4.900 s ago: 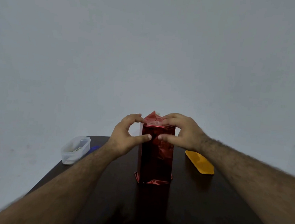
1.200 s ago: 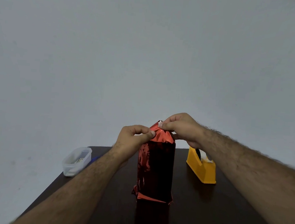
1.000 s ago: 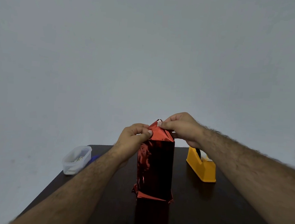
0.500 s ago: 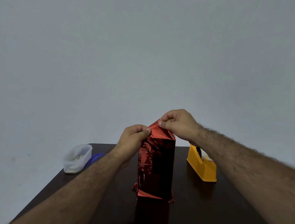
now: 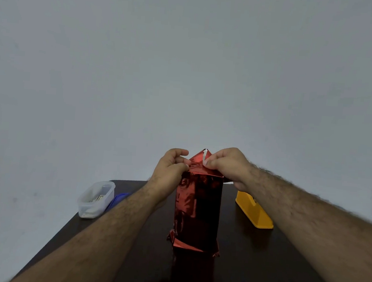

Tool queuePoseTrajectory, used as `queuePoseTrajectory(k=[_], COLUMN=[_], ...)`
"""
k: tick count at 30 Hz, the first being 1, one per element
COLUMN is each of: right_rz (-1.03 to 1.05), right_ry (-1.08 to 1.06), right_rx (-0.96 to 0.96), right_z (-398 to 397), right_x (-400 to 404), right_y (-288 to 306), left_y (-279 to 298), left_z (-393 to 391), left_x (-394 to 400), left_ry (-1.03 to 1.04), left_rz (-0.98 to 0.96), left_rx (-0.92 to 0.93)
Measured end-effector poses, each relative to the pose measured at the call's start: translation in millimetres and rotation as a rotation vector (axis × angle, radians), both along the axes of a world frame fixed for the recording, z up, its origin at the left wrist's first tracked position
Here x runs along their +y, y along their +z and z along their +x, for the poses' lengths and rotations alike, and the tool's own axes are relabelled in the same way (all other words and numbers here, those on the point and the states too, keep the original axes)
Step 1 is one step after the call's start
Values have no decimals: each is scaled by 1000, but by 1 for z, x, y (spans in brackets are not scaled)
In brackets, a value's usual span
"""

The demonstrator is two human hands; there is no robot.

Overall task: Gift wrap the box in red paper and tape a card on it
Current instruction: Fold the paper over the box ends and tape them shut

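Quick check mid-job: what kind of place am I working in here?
Probably a plain indoor room, home or office, set up as a small wrapping station: a dark wooden table against a bare grey wall, with a yellow tape dispenser and a clear plastic tub.

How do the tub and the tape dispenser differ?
The tub is clear plastic with small pale items inside; the tape dispenser is solid yellow. The tub sits at the table's left edge beside a blue lid, left of the wrapped box; the dispenser sits right of the box, partly hidden by the right forearm. The tub is rounded and open-topped; the dispenser is a long wedge. Both rest untouched on the table.
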State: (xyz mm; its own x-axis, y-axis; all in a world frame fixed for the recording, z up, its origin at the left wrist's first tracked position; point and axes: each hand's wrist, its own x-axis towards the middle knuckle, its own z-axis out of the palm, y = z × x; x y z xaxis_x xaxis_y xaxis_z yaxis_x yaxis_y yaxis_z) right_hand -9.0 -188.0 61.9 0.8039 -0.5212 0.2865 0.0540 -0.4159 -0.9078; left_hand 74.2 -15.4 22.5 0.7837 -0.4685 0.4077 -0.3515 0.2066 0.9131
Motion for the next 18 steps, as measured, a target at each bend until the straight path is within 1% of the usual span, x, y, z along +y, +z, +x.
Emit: queuePoseTrajectory(k=[3, 5, 9, 11, 13, 14, 15, 18], right_rz=[-8, 17, 206, 277, 333, 359, 380, 381], right_ry=[4, 15, -14, -25, -30, -23, -11, -4], right_rx=[18, -9, -55, -47, -27, -15, -6, -11], right_z=[2, 2, 3, 4, 4, 4, 3, 2], right_x=[1, 3, 3, 1, -4, -5, -6, -9], right_y=[-2, -2, -2, -2, -2, -2, -2, -4], left_y=[1, 4, 6, 5, 6, 8, 11, 21], left_z=[-1, -1, -2, -4, -5, -5, -6, -10], left_x=[-3, -5, -10, -12, -12, -12, -12, -12], left_ry=[44, 84, 125, 196, 298, 309, 287, 181], left_rz=[-3, -2, 35, 82, 139, 162, 193, 368], left_rx=[13, 20, -6, -102, -304, -394, -455, -510])
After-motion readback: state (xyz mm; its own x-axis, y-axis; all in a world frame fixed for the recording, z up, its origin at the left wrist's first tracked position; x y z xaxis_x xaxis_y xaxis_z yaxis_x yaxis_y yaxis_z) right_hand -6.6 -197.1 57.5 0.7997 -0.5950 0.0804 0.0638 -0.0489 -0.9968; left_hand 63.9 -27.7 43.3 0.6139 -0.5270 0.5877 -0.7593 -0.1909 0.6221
